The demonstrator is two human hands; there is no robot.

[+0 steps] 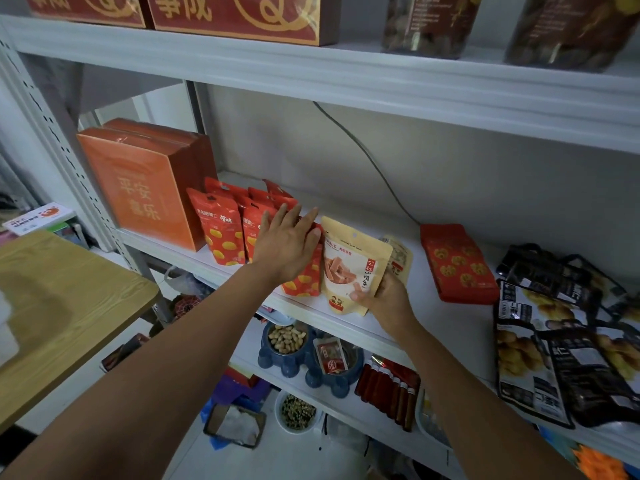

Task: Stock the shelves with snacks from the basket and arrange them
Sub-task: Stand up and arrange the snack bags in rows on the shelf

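Note:
On the white middle shelf [460,317] stand several red snack pouches [221,233] in a row. My left hand [287,242] lies flat with straight fingers against the rightmost red pouch [306,278]. My right hand [384,296] grips the lower right corner of a yellow pouch [349,261] that stands upright just right of the red ones. A second yellow pouch [401,258] peeks out behind it. The basket is not in view.
An orange gift box [145,188] stands at the shelf's left end. A red flat pack [457,265] and several black packs [568,334] lie to the right. Bowls of nuts [287,341] sit on the shelf below. A wooden table [62,306] is at left.

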